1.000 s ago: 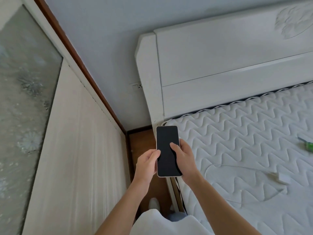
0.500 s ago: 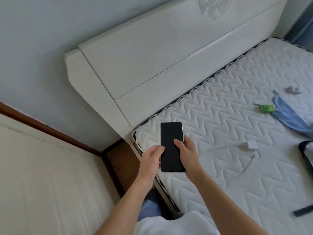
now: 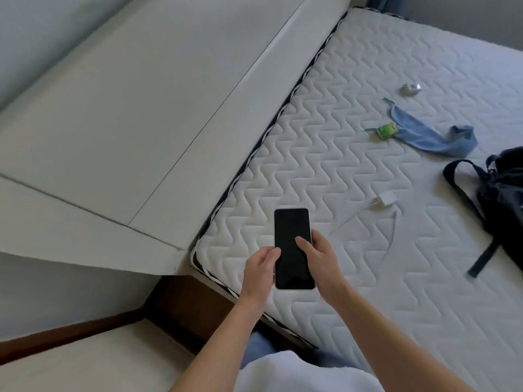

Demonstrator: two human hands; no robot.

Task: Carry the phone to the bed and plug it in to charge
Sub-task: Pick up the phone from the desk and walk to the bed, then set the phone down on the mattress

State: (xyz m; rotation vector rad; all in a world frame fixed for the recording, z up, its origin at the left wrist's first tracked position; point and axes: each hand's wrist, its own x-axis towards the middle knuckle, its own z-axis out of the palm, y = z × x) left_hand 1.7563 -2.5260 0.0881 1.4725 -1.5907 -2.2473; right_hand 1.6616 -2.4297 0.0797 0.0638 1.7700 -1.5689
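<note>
A phone [image 3: 291,239] with a dark screen and pale edge is held flat over the near corner of the bed's quilted white mattress [image 3: 368,278]. My left hand [image 3: 259,274] grips its left edge, thumb on the screen. My right hand [image 3: 319,258] holds the right edge, its thumb resting on the glass. A white charger block [image 3: 387,198] lies on the mattress to the right of the phone, with its thin white cable [image 3: 392,241] looping toward me.
The white headboard [image 3: 147,114] runs along the left. On the mattress lie a green packet [image 3: 387,131], a blue cloth strip [image 3: 430,135], a small white object [image 3: 410,88] and a black backpack [image 3: 503,193] at the right. Brown floor [image 3: 181,304] shows beside the bed.
The view has swung right over the bed, bringing the charger, cloth and backpack into sight. Both hands keep the same hold on the phone, which now hangs over the mattress corner.
</note>
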